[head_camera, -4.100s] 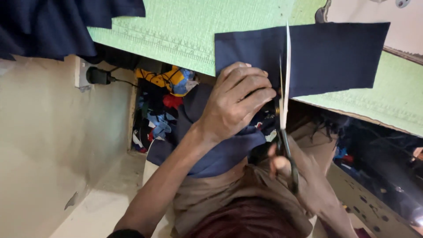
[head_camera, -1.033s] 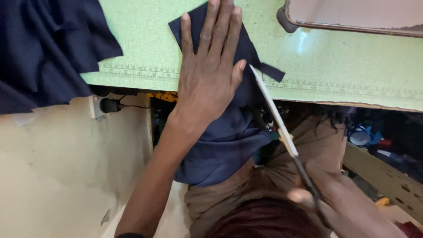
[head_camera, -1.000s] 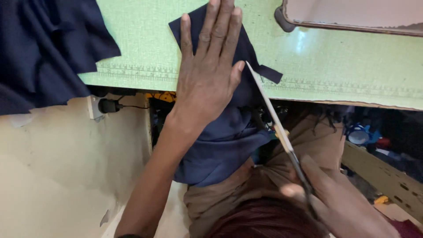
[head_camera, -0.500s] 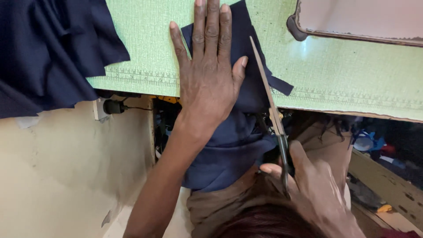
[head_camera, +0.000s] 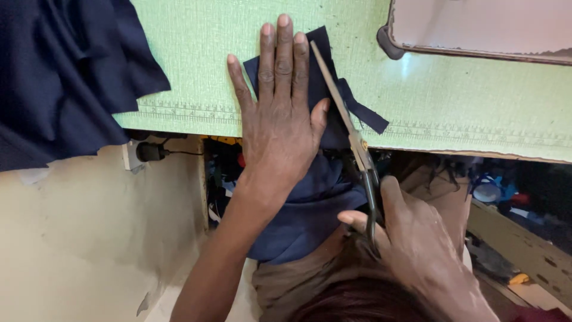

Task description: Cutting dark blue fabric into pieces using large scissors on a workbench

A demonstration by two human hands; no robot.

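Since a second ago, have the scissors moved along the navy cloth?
Yes. The scissors have advanced away from the person: their tip now lies well past the green mat's ruled edge, beside the left hand's fingertips.

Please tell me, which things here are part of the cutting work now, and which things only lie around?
In use:
- left hand, pressed flat on the navy fabric piece
- right hand, holding the scissors along the fabric's edge
- green cutting mat under the fabric

Lying about:
- dark blue cloth heap on the mat's left end
- plug and cable on the wall
- pale board, top right
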